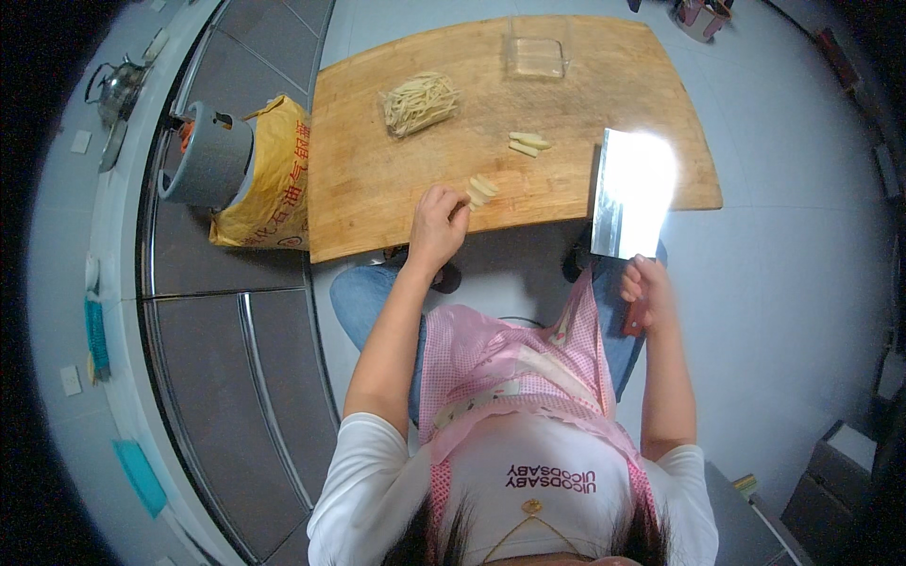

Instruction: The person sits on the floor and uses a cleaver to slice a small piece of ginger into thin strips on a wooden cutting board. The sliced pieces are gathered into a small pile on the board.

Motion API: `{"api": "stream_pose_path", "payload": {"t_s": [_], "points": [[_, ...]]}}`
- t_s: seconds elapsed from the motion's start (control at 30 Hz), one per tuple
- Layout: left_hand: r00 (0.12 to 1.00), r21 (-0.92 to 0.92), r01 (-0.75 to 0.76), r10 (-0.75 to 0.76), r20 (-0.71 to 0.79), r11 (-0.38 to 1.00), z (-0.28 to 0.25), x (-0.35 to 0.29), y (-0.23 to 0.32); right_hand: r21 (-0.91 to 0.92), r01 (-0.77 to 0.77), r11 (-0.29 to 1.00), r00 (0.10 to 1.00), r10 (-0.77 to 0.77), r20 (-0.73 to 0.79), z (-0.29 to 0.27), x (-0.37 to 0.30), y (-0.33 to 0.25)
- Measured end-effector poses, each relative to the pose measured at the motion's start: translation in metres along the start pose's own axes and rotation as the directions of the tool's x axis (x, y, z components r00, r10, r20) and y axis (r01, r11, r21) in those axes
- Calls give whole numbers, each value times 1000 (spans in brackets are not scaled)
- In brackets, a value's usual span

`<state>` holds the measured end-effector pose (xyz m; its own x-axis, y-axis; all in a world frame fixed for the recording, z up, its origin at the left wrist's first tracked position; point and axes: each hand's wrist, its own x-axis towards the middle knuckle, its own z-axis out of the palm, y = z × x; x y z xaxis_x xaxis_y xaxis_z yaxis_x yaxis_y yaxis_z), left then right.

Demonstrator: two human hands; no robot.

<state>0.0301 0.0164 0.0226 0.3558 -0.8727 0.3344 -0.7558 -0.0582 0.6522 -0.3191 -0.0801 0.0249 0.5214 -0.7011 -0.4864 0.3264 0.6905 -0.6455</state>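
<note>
Potato slices (482, 189) at near edge of wooden cutting board (377, 189), left hand (436, 226) fingers pinching them. Right hand (645, 288) clenched on cleaver (630, 193), blade raised. Julienned strips (419, 102) piled; three sticks (527, 143) uncut.

honey-brown rectangular wooden cutting board (377, 189) with pale, streaked grain. cream-yellow pile of cut strips (420, 102); the same cream on the sliced pieces (482, 190). bright silver steel cleaver blade (630, 193), red handle (633, 319). pink-and-white checked fabric apron (491, 363). white t-shirt (359, 491). blue jeans (357, 297). yellow plastic bag (278, 179) with red print. grey cylindrical stove (209, 160).
</note>
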Motion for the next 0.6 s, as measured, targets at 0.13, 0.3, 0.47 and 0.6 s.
{"api": "stream_pose_path", "payload": {"t_s": [0.13,0.3,0.47,0.6], "points": [[999,11,-40,40,-20,999,2,1,-3,-15,-4,1000,1000,4,7,-3,2,1],[981,72,-174,180,-76,982,7,9,2,-27,0,1000,1000,0,-7,1,0,1],[966,112,-217,230,-121,970,13,12,-2,-173,15,985,999,-21,-33,12,-6,-3],[973,38,-106,112,-204,994,16,9,-6,-424,20,906,997,-48,-56,60,-17,-14]]}}
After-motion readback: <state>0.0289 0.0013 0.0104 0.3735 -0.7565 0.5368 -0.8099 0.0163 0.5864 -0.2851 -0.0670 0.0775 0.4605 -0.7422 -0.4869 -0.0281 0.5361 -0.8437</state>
